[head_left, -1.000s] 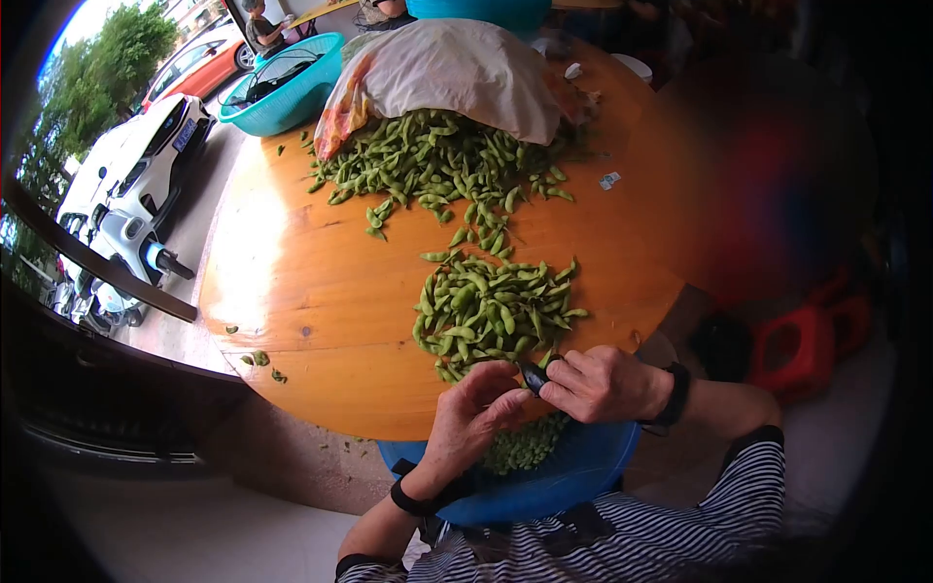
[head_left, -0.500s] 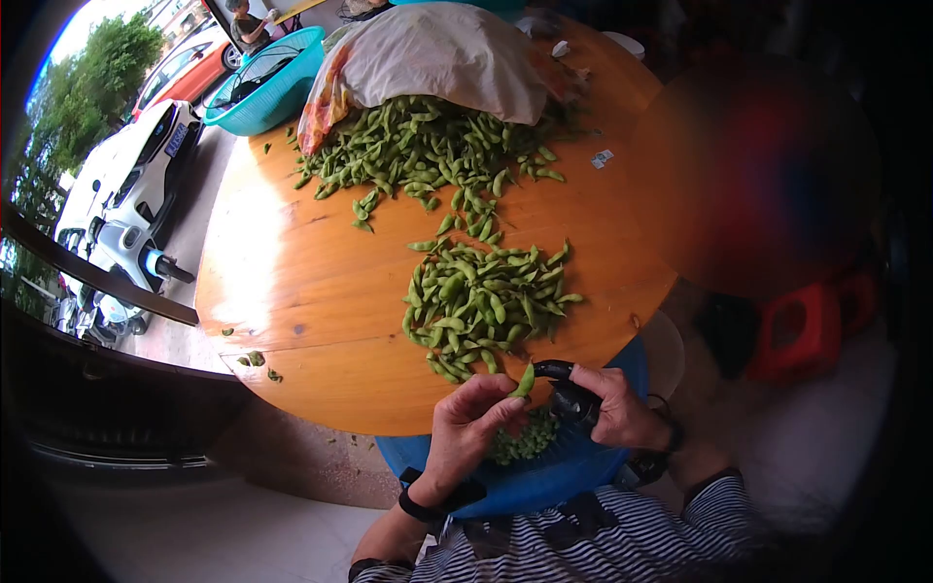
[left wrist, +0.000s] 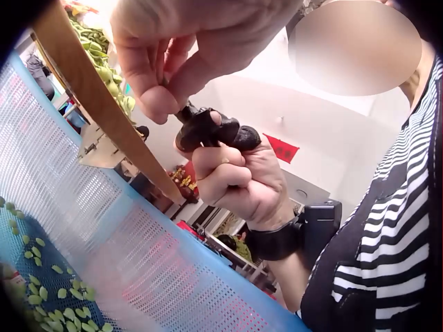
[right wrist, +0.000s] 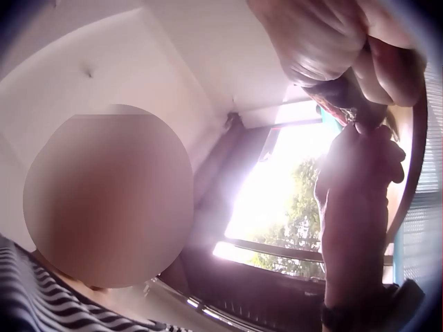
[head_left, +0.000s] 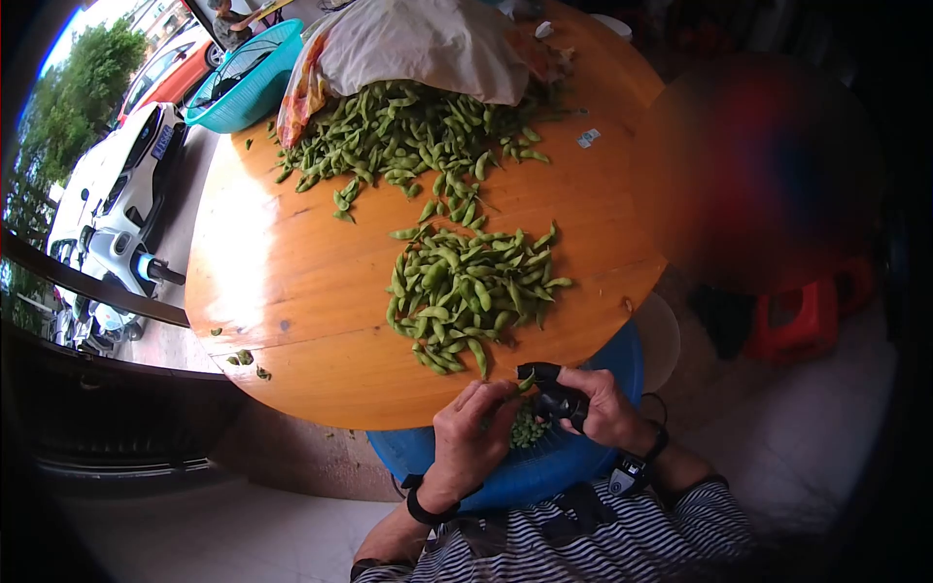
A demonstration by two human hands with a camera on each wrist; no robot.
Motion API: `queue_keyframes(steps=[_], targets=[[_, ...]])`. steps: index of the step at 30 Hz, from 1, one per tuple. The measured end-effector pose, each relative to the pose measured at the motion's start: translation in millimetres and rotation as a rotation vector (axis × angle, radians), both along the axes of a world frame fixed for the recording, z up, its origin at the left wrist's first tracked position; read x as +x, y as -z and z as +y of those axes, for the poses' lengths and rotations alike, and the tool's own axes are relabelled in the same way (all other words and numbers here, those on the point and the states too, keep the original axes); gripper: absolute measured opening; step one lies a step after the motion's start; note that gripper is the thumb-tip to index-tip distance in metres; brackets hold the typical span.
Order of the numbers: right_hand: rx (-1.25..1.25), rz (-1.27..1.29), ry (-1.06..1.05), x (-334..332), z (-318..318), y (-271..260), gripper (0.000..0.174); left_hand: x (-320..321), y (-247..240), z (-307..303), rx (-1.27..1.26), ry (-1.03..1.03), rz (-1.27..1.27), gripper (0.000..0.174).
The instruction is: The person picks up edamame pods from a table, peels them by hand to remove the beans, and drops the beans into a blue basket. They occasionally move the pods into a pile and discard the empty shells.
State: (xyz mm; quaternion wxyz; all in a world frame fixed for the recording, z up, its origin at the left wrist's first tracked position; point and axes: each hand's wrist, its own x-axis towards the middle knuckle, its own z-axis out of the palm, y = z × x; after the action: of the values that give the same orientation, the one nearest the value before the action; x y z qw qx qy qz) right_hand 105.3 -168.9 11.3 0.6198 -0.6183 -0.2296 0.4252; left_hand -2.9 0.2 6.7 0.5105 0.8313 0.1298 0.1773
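Green soybean pods [head_left: 466, 282] lie heaped on the round wooden table [head_left: 321, 340]. Below its near edge, my left hand [head_left: 473, 428] pinches a single soybean pod [head_left: 526, 383] between thumb and fingers. My right hand [head_left: 607, 413] meets it from the other side, its thumb and forefinger wearing black covers [left wrist: 201, 128] and pressed about the pod's end. In the left wrist view its other fingers curl into the palm. Under both hands stands a blue mesh basket [head_left: 389, 455] with shelled green beans [left wrist: 69, 304] in it.
Farther back, a larger pod pile [head_left: 389, 136] lies partly under a pale cloth [head_left: 418, 49]. A turquoise basket [head_left: 248, 83] stands at the table's far left edge. Red plastic stools [head_left: 797, 325] are off to the right. Several stray pods [head_left: 243, 360] lie at left.
The right hand drew back from the left, showing a pod upright in the left fingers, then came in again to it. The left hand has turned, tipping the pod over.
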Motion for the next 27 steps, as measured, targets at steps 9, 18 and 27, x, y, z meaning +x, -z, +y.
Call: queue_keyframes(steps=[9, 18, 27], targets=[[0.052, -0.072, -0.068, 7, -2, 7, 0.060, 0, 2, 0, 0.005, 0.000, 0.012, 0.019], [0.158, 0.201, -0.123, 9, -7, 20, 0.048, -8, 7, 10, -1.127, 0.156, 0.281, 0.012], [0.071, -0.157, -0.068, -3, 0, 7, 0.047, -12, 10, -2, -0.791, 0.107, 0.221, 0.017]])
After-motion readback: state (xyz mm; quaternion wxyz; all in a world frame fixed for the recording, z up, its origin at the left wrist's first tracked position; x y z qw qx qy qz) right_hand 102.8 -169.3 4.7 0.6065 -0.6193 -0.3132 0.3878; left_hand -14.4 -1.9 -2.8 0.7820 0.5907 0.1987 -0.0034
